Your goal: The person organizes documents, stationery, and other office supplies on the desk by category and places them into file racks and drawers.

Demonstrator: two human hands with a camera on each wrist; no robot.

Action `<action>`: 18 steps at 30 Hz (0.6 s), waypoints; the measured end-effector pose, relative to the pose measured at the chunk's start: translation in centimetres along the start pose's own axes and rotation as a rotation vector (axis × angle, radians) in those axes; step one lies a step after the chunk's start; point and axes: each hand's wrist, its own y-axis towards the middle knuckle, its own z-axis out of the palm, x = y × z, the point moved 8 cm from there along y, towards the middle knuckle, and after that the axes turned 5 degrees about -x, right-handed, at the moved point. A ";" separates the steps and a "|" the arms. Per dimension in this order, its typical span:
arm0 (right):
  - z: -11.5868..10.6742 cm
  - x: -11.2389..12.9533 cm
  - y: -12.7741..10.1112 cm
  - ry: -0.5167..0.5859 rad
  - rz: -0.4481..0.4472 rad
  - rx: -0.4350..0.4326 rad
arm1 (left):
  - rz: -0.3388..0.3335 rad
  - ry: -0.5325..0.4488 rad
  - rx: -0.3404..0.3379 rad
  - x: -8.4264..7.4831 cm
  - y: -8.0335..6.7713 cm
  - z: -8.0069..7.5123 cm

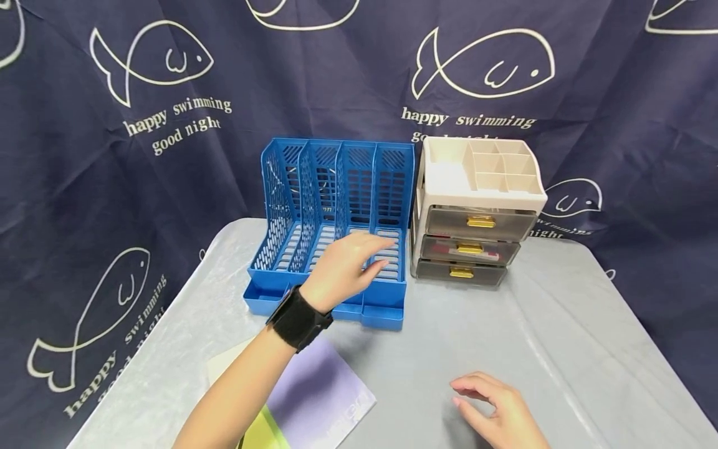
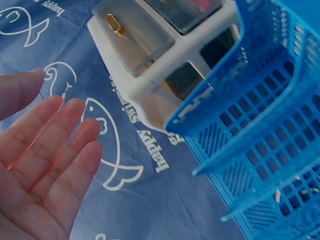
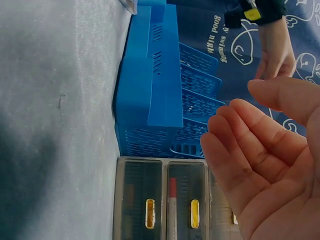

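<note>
While the right hand [image 1: 496, 408] is resting open near the front, the left hand [image 1: 344, 268] is hovering over the blue file rack [image 1: 331, 224].
Fingers are spread, holding nothing; reaching slowly should help, keeping off the drawer box [image 1: 477, 212] standing just beside.

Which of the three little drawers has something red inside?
The middle drawer of the beige organizer. A red strip shows through its smoky front beside the gold handle; the top drawer and bottom drawer show no red.
</note>
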 end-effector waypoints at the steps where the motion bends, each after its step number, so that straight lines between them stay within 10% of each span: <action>1: 0.0 -0.1 0.0 0.001 0.001 -0.001 | -0.009 0.000 -0.008 0.2 -0.5 -0.3; 18: -0.6 -0.7 -0.8 -0.010 0.040 -0.023 | -0.188 0.076 -0.016 4.1 -8.2 -3.8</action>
